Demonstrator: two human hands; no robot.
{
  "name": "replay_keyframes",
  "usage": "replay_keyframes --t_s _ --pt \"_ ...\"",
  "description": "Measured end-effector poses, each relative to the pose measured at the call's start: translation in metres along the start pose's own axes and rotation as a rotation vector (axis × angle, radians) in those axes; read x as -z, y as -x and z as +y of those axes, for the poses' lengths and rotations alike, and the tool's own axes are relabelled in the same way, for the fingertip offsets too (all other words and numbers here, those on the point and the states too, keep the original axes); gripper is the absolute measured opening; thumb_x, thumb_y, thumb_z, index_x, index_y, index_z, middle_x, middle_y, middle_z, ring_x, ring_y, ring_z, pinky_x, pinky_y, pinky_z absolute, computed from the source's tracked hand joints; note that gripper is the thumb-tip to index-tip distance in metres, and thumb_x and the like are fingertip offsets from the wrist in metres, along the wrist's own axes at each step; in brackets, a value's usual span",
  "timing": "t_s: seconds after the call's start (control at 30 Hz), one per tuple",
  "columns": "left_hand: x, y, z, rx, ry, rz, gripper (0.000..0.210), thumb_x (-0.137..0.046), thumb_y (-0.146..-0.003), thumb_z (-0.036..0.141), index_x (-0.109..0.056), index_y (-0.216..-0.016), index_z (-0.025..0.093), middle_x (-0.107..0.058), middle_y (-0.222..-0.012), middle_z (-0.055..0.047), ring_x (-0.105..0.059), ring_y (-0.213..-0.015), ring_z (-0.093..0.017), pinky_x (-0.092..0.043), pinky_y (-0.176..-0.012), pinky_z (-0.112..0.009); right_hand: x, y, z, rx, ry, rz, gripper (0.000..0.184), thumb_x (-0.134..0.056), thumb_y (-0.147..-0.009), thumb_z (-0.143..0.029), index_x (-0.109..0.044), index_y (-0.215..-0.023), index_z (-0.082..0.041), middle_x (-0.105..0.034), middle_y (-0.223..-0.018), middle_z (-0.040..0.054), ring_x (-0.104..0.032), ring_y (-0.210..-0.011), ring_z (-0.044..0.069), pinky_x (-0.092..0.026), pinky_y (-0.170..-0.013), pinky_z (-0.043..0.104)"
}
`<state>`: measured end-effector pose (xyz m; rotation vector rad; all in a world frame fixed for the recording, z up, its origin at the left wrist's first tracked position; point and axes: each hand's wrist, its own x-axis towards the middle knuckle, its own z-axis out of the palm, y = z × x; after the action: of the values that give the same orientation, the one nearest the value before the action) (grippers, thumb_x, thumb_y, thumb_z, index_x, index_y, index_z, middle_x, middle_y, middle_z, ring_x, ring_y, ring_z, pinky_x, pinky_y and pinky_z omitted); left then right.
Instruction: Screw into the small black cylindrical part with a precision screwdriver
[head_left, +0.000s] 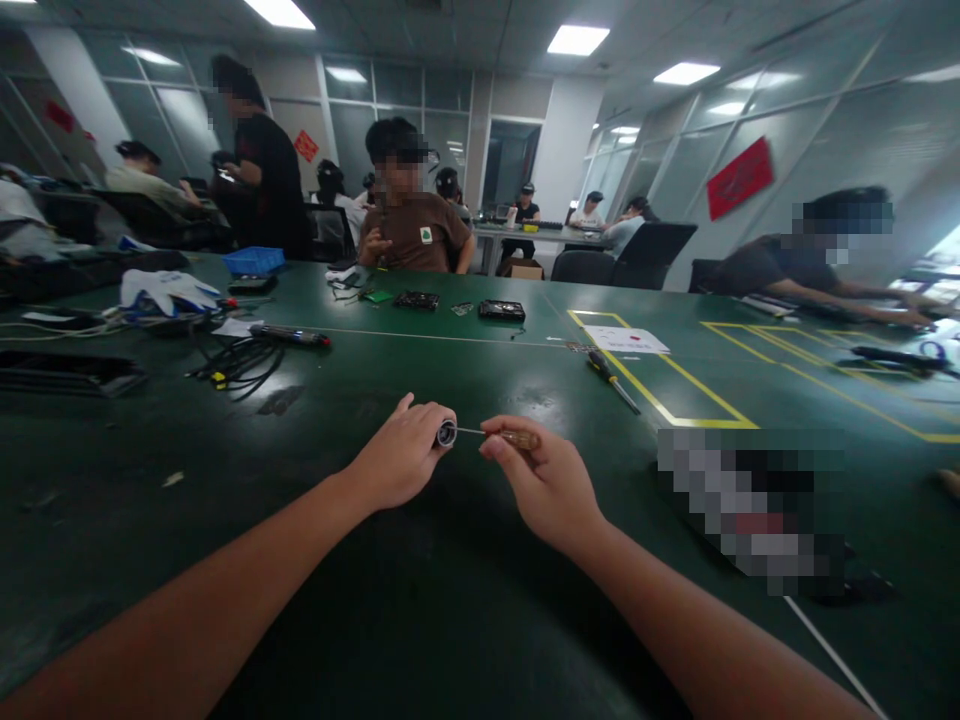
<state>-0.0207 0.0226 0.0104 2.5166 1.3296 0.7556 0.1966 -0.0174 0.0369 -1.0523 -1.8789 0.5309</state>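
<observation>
My left hand (pixel 409 455) is closed around a dark cylindrical part (pixel 446 433), whose round, hollow-looking end faces right. Most of that part is hidden by my fingers. In my right hand (pixel 551 480) is a small screwdriver (pixel 519 438) with a translucent amber handle, pinched between thumb and fingers. Its thin metal shaft points left and its tip reaches the open end of the cylinder; whether it touches inside I cannot tell. Both hands are above the green table (pixel 360 600).
A larger black-and-yellow screwdriver (pixel 611 378) lies ahead to the right, near a paper sheet (pixel 626 340) and yellow tape lines. Black cables (pixel 244 365), a pen-like tool (pixel 289 336) and white gloves (pixel 169 292) lie left. A blurred-out object (pixel 750 510) sits right. People work around the table.
</observation>
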Motion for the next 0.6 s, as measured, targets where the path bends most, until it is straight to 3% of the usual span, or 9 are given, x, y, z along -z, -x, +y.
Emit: replay_keyframes --t_s 0.1,0.27,0.47,0.6 --pt "-0.0012 0.0004 0.0015 0.033 0.052 -0.006 0.010 -0.052 -0.098 0.020 -0.054 -0.108 0.022 -0.066 -0.108 -0.003 -0.062 -0.107 -0.024 -0.022 -0.124 -0.065 -0.0004 -0.0005 0.0037 -0.029 -0.027 0.019 0.019 -0.059 -0.099 -0.033 -0.071 -0.109 -0.022 -0.079 -0.085 0.0031 -0.076 -0.079 0.020 -0.058 -0.075 0.033" --pt "-0.0018 0.0008 0.0007 0.069 0.083 -0.021 0.008 -0.050 -0.100 0.023 -0.053 -0.107 0.021 -0.065 -0.107 -0.004 -0.061 -0.109 -0.025 -0.023 -0.123 -0.066 -0.0011 0.0008 0.0002 0.181 0.146 -0.068 0.020 -0.059 -0.097 -0.024 -0.073 -0.112 -0.023 -0.079 -0.105 0.0065 -0.075 -0.094 0.022 -0.057 -0.086 0.035" --pt "-0.0002 0.0014 0.0004 -0.011 0.018 -0.022 0.011 -0.048 -0.099 0.020 -0.055 -0.109 0.022 -0.064 -0.108 -0.003 -0.061 -0.106 -0.023 -0.018 -0.124 -0.068 -0.0005 -0.0025 -0.0005 -0.097 -0.044 0.059 0.022 -0.058 -0.099 -0.035 -0.073 -0.108 -0.021 -0.079 -0.080 0.0032 -0.077 -0.077 0.021 -0.058 -0.071 0.032" --pt "-0.0034 0.0012 -0.0010 0.029 0.072 -0.032 0.009 -0.051 -0.099 0.023 -0.053 -0.108 0.023 -0.065 -0.106 -0.001 -0.062 -0.106 -0.023 -0.019 -0.124 -0.067 -0.0004 -0.0020 0.0025 0.044 0.065 0.004 0.019 -0.060 -0.098 -0.031 -0.073 -0.108 -0.022 -0.080 -0.090 0.0047 -0.076 -0.082 0.021 -0.058 -0.076 0.033"
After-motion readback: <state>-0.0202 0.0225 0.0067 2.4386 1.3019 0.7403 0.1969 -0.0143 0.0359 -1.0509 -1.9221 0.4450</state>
